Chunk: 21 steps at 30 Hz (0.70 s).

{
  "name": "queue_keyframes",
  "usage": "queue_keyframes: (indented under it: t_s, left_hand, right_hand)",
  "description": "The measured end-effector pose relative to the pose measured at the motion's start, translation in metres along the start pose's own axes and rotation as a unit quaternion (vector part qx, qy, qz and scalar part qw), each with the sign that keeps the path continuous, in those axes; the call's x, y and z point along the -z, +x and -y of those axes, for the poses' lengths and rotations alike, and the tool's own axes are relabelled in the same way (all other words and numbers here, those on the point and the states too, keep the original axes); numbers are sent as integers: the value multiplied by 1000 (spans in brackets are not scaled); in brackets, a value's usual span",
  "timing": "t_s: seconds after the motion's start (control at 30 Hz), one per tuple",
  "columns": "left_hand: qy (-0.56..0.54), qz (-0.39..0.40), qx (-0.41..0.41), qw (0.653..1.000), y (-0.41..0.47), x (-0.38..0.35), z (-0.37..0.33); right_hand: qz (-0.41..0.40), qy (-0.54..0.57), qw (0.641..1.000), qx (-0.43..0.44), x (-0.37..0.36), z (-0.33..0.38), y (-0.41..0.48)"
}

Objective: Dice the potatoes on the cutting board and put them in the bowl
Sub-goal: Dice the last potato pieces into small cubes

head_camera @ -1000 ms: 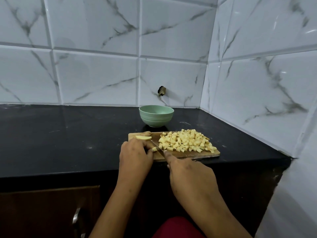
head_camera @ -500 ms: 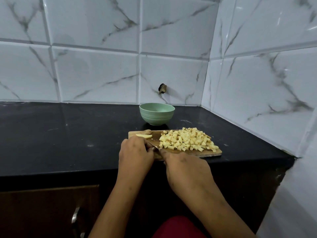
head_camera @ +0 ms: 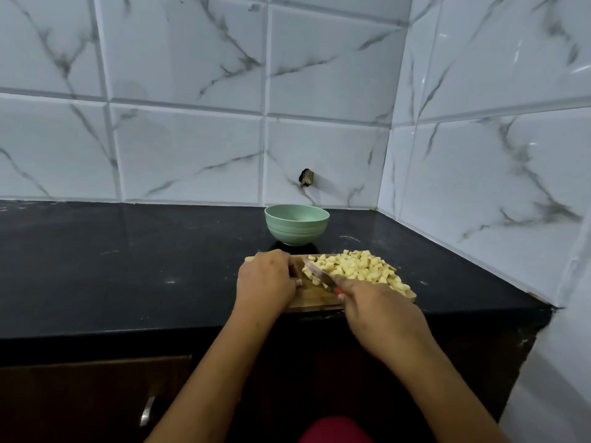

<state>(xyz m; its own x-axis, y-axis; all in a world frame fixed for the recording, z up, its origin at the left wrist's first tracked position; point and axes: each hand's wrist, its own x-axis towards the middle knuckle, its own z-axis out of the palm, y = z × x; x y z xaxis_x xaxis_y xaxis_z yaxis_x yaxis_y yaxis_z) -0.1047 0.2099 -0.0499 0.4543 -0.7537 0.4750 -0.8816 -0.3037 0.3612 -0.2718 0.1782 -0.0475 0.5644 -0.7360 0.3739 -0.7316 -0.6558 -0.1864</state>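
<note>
Gripping knife [head_camera: 317,272] in right hand [head_camera: 380,311] against pale-yellow potato cubes [head_camera: 359,268]; curling left hand [head_camera: 267,280] on board [head_camera: 315,298], not seeing if holding anything tbh.

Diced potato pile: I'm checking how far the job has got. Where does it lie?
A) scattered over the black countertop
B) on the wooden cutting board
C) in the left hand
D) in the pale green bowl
B: the heap of pale yellow diced potato sits on the wooden cutting board, short of the pale green round bowl, whose visible inside shows no pieces.
</note>
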Motion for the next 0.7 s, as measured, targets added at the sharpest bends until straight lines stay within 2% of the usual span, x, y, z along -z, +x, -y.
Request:
queue_keyframes:
  t_s: [0.1,0.17,0.3,0.37,0.47,0.7]
  left_hand:
    - [-50,46,-19,997,12,-1,-5]
    - [-74,60,-21,995,17,-2,-2]
    - [-51,5,1,999,21,-1,19]
    - [-18,7,16,1000,23,2,30]
    - [17,48,29,998,25,5,42]
    - [-16,92,25,995,28,4,44]
  right_hand:
    - [43,126,991,-19,0,-11,10]
    - [45,175,983,-30,-3,-15,14]
    - [59,261,962,-49,-8,-18,18]
    - [71,306,947,-62,-6,-19,19]
    - [65,335,937,-79,0,-25,20]
    - [34,330,941,-69,0,-19,22]
